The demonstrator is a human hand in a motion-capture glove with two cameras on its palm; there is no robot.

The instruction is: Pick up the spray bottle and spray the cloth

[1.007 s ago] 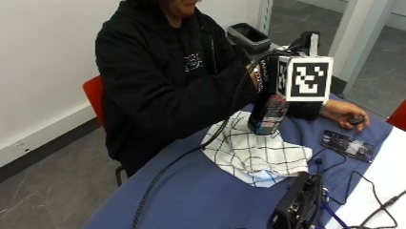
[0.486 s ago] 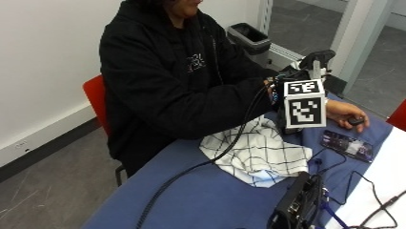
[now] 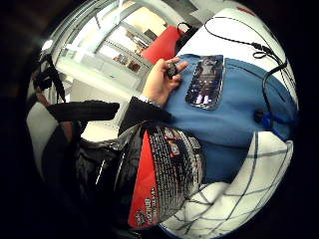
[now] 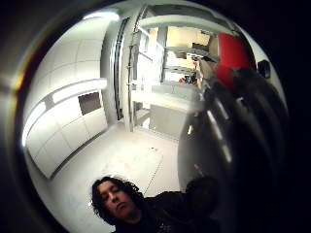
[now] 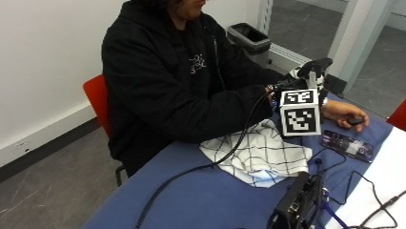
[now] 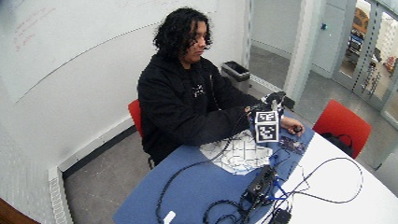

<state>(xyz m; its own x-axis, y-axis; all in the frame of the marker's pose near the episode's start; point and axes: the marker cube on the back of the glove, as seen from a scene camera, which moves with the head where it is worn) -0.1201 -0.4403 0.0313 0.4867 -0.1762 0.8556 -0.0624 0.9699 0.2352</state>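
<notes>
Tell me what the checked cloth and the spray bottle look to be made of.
The white cloth with dark grid lines looks like soft woven fabric: it lies rumpled in folds on the blue table. The dark spray bottle with a red printed label appears to be glossy plastic, judging by its highlights; the label may be film.

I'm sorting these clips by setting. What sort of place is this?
Probably an office or meeting room: a whiteboard on the wall, a long table with red chairs, glass doors behind, and a wastebasket on the floor.
</notes>
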